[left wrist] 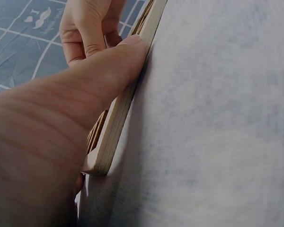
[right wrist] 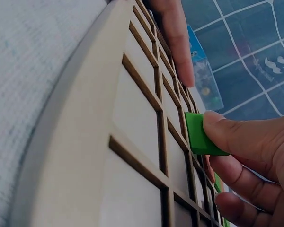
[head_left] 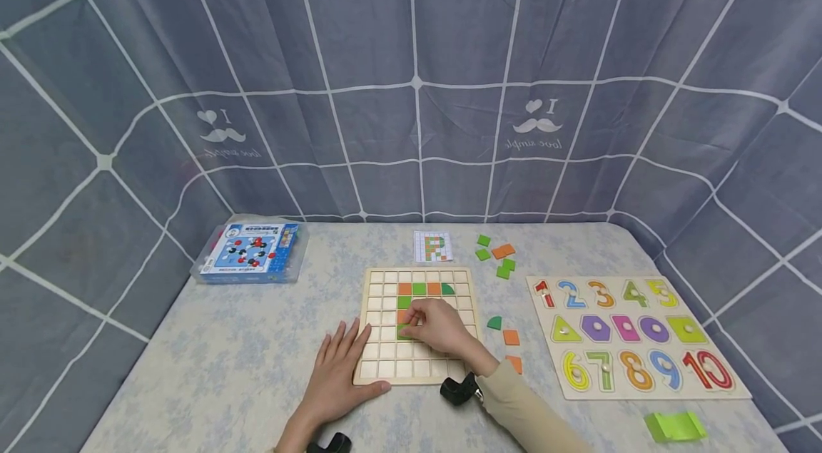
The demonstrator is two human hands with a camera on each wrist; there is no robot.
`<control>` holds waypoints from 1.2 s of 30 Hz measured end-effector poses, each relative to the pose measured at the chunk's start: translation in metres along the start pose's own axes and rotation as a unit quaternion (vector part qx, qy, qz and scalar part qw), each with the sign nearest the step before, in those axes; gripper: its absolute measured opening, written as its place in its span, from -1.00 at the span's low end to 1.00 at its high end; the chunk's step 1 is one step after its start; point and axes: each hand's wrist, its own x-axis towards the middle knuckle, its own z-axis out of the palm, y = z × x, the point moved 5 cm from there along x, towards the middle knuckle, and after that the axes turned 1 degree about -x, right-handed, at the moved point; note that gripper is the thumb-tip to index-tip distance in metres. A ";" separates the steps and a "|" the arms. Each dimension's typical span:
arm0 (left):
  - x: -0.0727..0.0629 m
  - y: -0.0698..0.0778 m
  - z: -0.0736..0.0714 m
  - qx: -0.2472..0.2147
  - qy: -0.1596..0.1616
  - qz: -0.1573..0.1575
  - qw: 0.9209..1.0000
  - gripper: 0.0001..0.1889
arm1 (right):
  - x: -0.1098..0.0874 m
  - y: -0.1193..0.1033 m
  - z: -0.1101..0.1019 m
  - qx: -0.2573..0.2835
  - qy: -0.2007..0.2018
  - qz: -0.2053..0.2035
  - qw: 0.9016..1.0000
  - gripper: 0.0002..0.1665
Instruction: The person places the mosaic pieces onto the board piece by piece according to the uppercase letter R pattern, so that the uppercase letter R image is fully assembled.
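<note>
A wooden grid board (head_left: 417, 369) lies flat on the table. My left hand (head_left: 340, 371) rests at its lower left corner, fingers spread along the left side and thumb (left wrist: 128, 52) against the front edge. Over the grid, my right hand (head_left: 439, 328) pinches a green square tile (right wrist: 199, 135) between thumb and fingers, right at a cell. Orange and green tiles fill a column above it. A row runs right from that column's top: a green square (head_left: 419, 289), an orange square (head_left: 434, 289) and a green quarter-round tile (head_left: 447, 289). My right hand hides some cells.
Behind the board lies a pattern card (head_left: 433, 247). Loose green tiles (head_left: 483, 255) and orange tiles (head_left: 504, 251) lie behind and right of the board. A number puzzle (head_left: 559, 389) and green holder (head_left: 676, 427) are at right, a boxed set (head_left: 250, 250) at back left.
</note>
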 end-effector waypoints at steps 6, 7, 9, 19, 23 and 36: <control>0.000 0.000 -0.001 0.002 0.001 0.004 1.000 0.02 | -0.001 -0.003 -0.002 -0.015 -0.007 -0.002 1.000 -0.84; 0.001 0.000 -0.001 0.002 0.000 0.004 1.000 0.02 | -0.001 -0.003 -0.002 -0.017 -0.007 -0.006 1.000 -0.85; 0.001 0.000 -0.001 0.003 0.000 0.004 1.000 0.02 | -0.001 -0.004 -0.003 -0.019 -0.005 -0.010 1.000 -0.87; 0.001 -0.001 -0.002 0.004 -0.003 0.004 1.000 0.03 | 0.000 -0.003 -0.002 -0.035 0.010 -0.019 0.999 -0.94; 0.001 -0.001 -0.002 0.003 -0.002 0.004 1.000 0.02 | 0.000 -0.004 -0.002 -0.043 0.009 -0.023 0.999 -0.92; 0.000 -0.001 -0.001 0.000 -0.002 0.000 1.000 0.03 | -0.015 -0.001 -0.016 -0.072 0.019 -0.035 0.997 -0.95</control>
